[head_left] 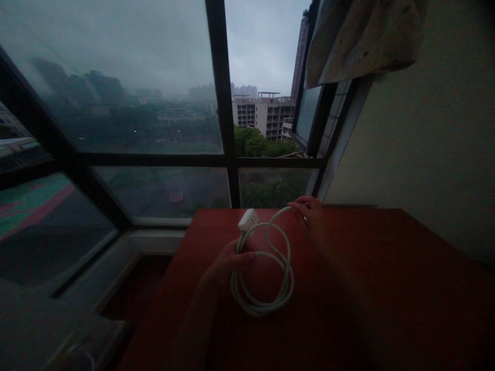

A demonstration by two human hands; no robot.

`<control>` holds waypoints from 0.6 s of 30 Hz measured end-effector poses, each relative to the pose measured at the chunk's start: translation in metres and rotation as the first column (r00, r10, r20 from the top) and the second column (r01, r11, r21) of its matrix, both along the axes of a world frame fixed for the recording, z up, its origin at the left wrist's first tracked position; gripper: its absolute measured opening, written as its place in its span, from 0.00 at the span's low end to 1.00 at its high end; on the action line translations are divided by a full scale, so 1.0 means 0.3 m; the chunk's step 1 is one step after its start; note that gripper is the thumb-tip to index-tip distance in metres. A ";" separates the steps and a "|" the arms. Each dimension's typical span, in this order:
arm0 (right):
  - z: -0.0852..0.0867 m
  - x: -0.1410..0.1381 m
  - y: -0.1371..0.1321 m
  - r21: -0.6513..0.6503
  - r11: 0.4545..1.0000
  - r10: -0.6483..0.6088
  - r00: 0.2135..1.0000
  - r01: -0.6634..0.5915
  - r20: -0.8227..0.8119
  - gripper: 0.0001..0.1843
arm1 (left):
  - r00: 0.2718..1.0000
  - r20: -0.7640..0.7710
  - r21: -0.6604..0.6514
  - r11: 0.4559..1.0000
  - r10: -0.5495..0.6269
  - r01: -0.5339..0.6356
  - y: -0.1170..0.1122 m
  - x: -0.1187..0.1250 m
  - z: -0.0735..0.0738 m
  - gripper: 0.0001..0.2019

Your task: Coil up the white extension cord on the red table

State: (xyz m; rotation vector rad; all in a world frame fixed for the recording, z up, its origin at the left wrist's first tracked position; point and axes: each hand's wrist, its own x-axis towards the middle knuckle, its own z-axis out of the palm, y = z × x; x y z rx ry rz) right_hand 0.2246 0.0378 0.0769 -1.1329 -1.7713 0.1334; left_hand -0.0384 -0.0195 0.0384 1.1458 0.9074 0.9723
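A white power strip (248,220) with socket holes sits above the reddish-brown table, just beyond my left hand (232,259). Its pale cord (291,282) hangs in several round loops, and my left hand is closed around the left side of them, thumb across the front. To the right and farther away, my right hand (309,212) pinches a stretch of the same cord that curves up out of the loops. The cord's plug end is not clearly visible, since the fingers of my right hand cover that part.
The reddish-brown table (371,268) spreads under both hands. Dark-framed windows (228,103) stand behind it, one pane swung open at the right. A cloth (367,41) hangs at the upper right before a pale wall (433,139). A low ledge (154,239) lies left of the table.
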 end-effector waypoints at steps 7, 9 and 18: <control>-0.017 -0.088 -0.021 -0.237 0.959 0.121 0.981 -0.155 -0.151 0.18 | 0.965 0.243 0.026 0.995 -0.101 0.097 -0.039 0.008 -0.002 0.21; -0.024 -0.133 -0.040 -0.408 0.844 0.211 0.914 -0.349 -0.346 0.17 | 0.964 0.264 0.016 0.999 -0.040 0.037 -0.040 0.011 0.003 0.22; -0.080 -0.157 -0.071 -0.532 0.461 0.171 0.659 -0.710 -0.732 0.15 | 0.945 0.045 0.076 0.942 0.325 -0.328 0.014 0.062 0.004 0.12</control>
